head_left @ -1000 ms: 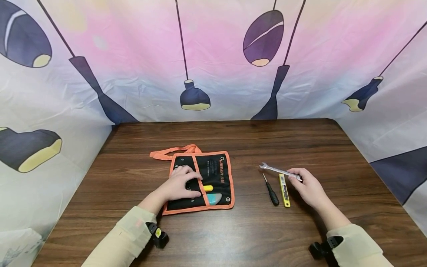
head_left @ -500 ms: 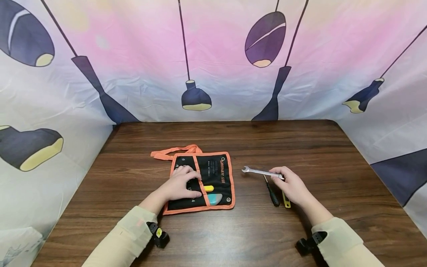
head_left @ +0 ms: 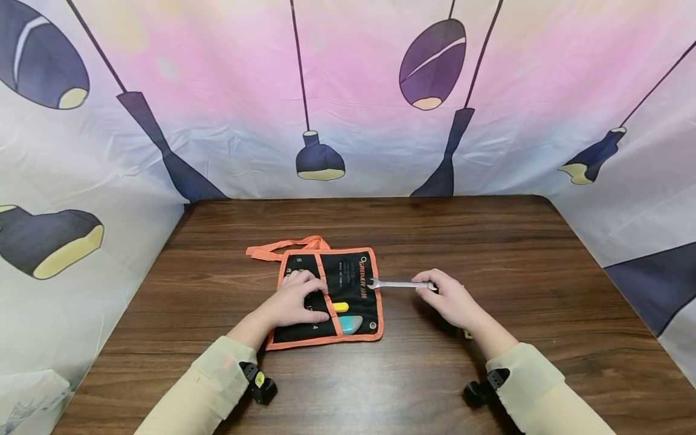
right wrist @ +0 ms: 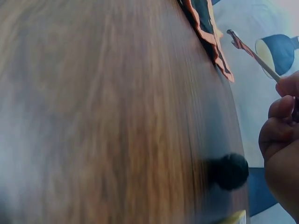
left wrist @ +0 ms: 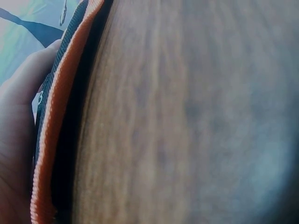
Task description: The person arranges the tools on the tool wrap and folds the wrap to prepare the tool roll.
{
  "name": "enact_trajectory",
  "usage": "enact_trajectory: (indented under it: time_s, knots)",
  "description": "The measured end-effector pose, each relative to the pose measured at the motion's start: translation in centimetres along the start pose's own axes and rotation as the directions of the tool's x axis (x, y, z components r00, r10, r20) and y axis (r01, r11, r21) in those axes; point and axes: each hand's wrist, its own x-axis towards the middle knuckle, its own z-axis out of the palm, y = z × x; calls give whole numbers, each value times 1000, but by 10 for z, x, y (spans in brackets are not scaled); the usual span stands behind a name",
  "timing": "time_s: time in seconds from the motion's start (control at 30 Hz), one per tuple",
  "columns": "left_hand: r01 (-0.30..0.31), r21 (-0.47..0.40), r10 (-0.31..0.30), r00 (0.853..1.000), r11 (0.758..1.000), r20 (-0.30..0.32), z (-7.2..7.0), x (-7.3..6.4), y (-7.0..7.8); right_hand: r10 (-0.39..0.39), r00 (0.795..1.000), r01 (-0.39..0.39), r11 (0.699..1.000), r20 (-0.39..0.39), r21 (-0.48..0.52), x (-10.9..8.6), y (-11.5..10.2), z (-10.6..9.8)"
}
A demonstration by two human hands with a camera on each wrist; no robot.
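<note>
Wrench (head_left: 399, 284), pinched at one end by the fingers of the right hand (head_left: 450, 299), has shifted left; in the head view its free head now overlaps the right edge of the tool pouch (head_left: 348, 281). Left hand (head_left: 290, 299) rests on the pouch, fingers spread. Judgement: pouch steadied, wrench near but not yet stowed.

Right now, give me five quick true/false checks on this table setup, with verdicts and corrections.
1. The right hand holds a wrench. True.
2. The left hand rests on the pouch. True.
3. The pouch's trim is blue. False: the trim is orange.
4. The table is white. False: the table is brown.
5. A yellow end and a teal-and-grey end show on the pouch. True.
</note>
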Motion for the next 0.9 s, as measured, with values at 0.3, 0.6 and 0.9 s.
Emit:
enact_trajectory:
  time_s: [0.3, 0.6, 0.9]
  knots:
    - [2, -2, -2, 1000, 1000, -2, 1, 0, -1, -27, 997, 26, 999, 71, 18, 8, -5, 13]
    - [-5, -3, 5, 1000, 1000, -8, 2, 1, -2, -8, 993, 9, 1000, 114, -3, 17, -11, 21]
    - [4, -1, -4, 1000, 1000, -1, 2, 1, -1, 30, 987, -32, 999, 159, 9, 28, -20, 29]
